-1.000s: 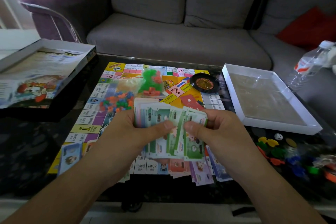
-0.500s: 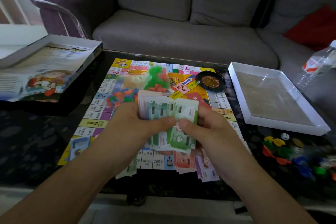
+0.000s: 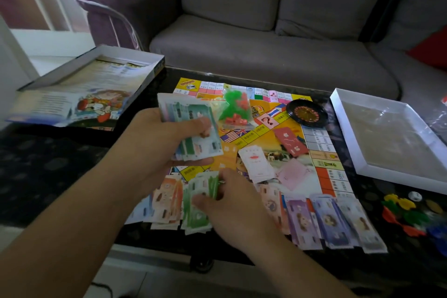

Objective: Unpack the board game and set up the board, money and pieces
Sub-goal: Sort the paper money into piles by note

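Two hands were in view. Nearest, the right hand [image 3: 238, 210] had its thumb and fingers pinched on a small bundle of green notes [image 3: 200, 203], which touched the near edge of the game board [image 3: 263, 128] among the rows of money. Left of that hand lay one orange-and-blue pile [image 3: 167, 198]; to its right, about four overlapping piles of purple and blue notes [image 3: 329, 220] ran along the same edge.

Just above and beyond, the left hand [image 3: 157, 138] gripped a thick stack of pale green and pink notes [image 3: 191, 126], thumb curled across its face, lifted over the board's left half.

Beyond the right hand lay three card piles: one white [image 3: 257, 159], one pink [image 3: 294, 173] and one red [image 3: 290, 140]. Farther right, a heap of coloured plastic pieces [image 3: 406, 213] and one white die [image 3: 414, 196] sat on the dark table [image 3: 48, 176].

Beyond the left hand sat one clear bag of green and red houses [image 3: 235, 109] and one black roulette wheel [image 3: 306, 113]. Two box halves flanked the board: the printed one [image 3: 79, 94] left of the left hand, the white tray [image 3: 348, 133] far right. A grey sofa [image 3: 266, 55] stood behind.
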### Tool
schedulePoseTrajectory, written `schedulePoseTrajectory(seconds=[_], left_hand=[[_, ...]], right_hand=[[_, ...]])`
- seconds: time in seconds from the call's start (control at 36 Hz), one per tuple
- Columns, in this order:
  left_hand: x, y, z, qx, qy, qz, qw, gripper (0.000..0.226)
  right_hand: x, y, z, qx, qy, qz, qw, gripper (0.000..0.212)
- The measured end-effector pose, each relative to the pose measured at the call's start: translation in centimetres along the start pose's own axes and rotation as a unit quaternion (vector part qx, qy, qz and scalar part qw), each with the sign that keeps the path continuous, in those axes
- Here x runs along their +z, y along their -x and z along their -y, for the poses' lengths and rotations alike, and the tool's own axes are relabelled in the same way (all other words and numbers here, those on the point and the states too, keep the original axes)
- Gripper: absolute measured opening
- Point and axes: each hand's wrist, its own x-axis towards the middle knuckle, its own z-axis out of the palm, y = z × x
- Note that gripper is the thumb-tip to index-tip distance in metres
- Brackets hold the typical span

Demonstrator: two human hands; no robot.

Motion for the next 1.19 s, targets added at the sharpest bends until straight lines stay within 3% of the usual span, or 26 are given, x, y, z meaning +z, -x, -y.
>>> schedulePoseTrajectory(seconds=[0.14, 0.19, 0.25, 0.31, 0.36, 0.42, 0.44, 0.5, 0.56, 0.64, 0.78, 0.92, 1.03, 1.19], left_hand=[[0.6, 0.2, 0.4, 0.001, -0.001, 0.028, 1.000, 0.025], [0.7, 0.2, 0.6, 0.005, -0.005, 0.033, 0.999, 0.025], [0.9, 0.2, 0.7, 0.010, -0.007, 0.041, 0.999, 0.021], [1.1, 0.3, 0.7, 0.016, -0.011, 0.049, 0.999, 0.018], [1.3, 0.4, 0.8, 0.018, -0.020, 0.063, 0.998, 0.018], [1.4, 0.5, 0.8, 0.015, -0.026, 0.082, 0.996, 0.020], [1.5, 0.6, 0.8, 0.012, -0.029, 0.092, 0.995, 0.020], [1.9, 0.8, 1.1, 0.004, -0.034, 0.114, 0.993, 0.020], [2.3, 1.0, 1.7, 0.005, -0.050, 0.133, 0.990, 0.022], [3.2, 1.2, 2.5, 0.010, -0.073, 0.174, 0.982, 0.026], [4.3, 1.7, 2.4, -0.038, -0.036, 0.235, 0.971, 0.029], [4.7, 1.9, 2.3, -0.086, 0.038, 0.218, 0.971, 0.030], [4.9, 1.6, 3.0, -0.041, 0.003, 0.203, 0.978, 0.033], [5.2, 1.4, 3.5, 0.014, -0.034, 0.154, 0.987, 0.029]], right_hand=[[1.8, -0.1, 0.2, -0.042, 0.166, -0.025, 0.985, 0.048], [1.7, 0.7, 0.1, -0.089, 0.345, -0.056, 0.933, 0.062], [1.0, 1.5, 0.3, -0.118, 0.409, -0.083, 0.901, 0.067], [0.1, 2.0, 0.5, -0.116, 0.388, -0.101, 0.909, 0.058], [-1.5, 1.9, 0.6, -0.095, 0.316, -0.102, 0.939, 0.030], [-3.5, 1.2, 0.7, -0.067, 0.141, -0.109, 0.982, 0.009], [-4.6, 1.0, 0.9, -0.037, 0.037, -0.113, 0.992, 0.018], [-6.9, 0.6, 1.7, 0.031, -0.179, -0.091, 0.979, 0.026], [-8.2, 1.0, 2.1, 0.012, -0.310, -0.041, 0.950, 0.024], [-8.8, 1.8, 1.5, -0.048, -0.259, -0.040, 0.964, 0.030], [-9.8, 1.8, 0.5, -0.031, -0.206, -0.104, 0.973, 0.024], [-10.5, 2.1, 0.1, -0.045, -0.169, -0.143, 0.974, 0.020], [-10.6, 2.3, -0.1, -0.061, -0.160, -0.149, 0.974, 0.018], [-10.8, 2.9, 0.2, -0.067, -0.212, -0.092, 0.971, 0.011]])
